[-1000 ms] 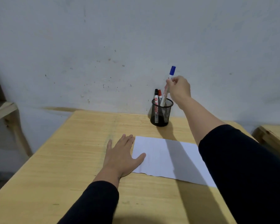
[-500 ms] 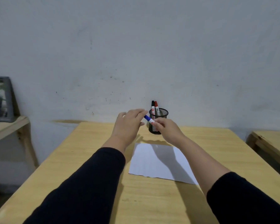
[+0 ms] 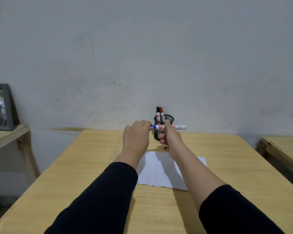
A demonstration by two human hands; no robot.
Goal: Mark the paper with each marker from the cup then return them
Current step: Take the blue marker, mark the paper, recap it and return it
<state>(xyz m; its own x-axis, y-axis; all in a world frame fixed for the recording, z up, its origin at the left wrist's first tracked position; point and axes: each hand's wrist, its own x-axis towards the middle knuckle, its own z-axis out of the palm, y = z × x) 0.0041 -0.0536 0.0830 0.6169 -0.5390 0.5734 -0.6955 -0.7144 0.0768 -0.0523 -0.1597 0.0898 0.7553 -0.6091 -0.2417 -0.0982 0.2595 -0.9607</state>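
So nearest the camera, the white paper [image 3: 161, 173] is lying flat on the pale wooden surface [image 3: 91, 183], thin, slightly wavy at its near edge and unmarked as far as I can tell. Above its far end both hands are sharing the blue marker [image 3: 169, 127], which is lying level, left to right. The left hand [image 3: 136, 136] is pinching the blue cap end and the right hand [image 3: 170, 137] is wrapping the smooth white barrel, so I'm guessing the cap comes off sideways. Behind them, the black mesh cup [image 3: 169, 118] is holding a black marker [image 3: 157, 113] and a red marker [image 3: 161, 113] upright.
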